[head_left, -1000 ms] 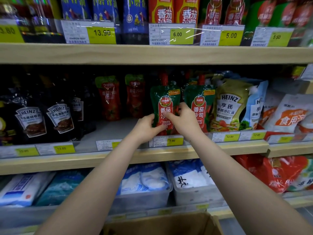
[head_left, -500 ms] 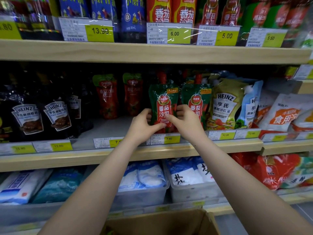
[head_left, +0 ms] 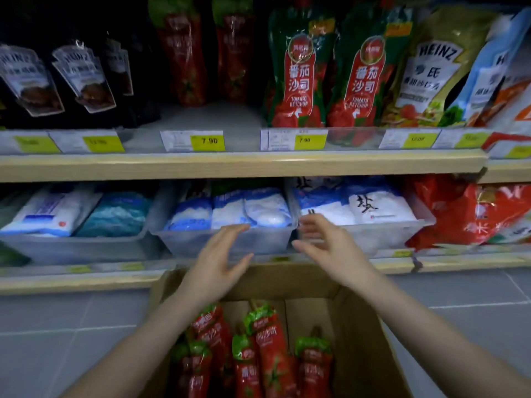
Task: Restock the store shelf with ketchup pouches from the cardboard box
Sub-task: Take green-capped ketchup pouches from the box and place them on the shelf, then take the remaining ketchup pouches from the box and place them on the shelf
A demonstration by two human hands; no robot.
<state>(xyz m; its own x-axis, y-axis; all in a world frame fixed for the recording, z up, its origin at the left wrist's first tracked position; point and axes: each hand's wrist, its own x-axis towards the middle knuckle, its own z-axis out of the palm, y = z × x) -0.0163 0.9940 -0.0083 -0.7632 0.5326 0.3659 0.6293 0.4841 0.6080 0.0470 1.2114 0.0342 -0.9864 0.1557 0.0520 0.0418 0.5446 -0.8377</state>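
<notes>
Our left hand (head_left: 214,262) and right hand (head_left: 327,248) both hang empty in the air, fingers spread and loosely straight, palms half facing each other, above the far rim of the open brown cardboard box (head_left: 365,326) that sits on the grey tiled floor (head_left: 71,326). Below our wrists, inside the box, stand the red ketchup pouches with green tops (head_left: 258,354), packed upright in a loose cluster at the left and middle, with bare cardboard showing on the right side. We judge that the step in hand is to reach down for the next pouch. To do it well we should take one from the edge of the cluster, hold it by the firm upper part near the spout and not by the soft belly, and lift it straight so that its neighbours do not topple. Up on the pale wooden shelf (head_left: 230,165), two green-and-red tomato ketchup pouches (head_left: 327,70) stand side by side at the front behind the clear price rail (head_left: 293,139). To their left the shelf floor is bare in front of two red pouches set far back (head_left: 207,53), and that gap looks to us like the place to fill, label facing out, base flat.
</notes>
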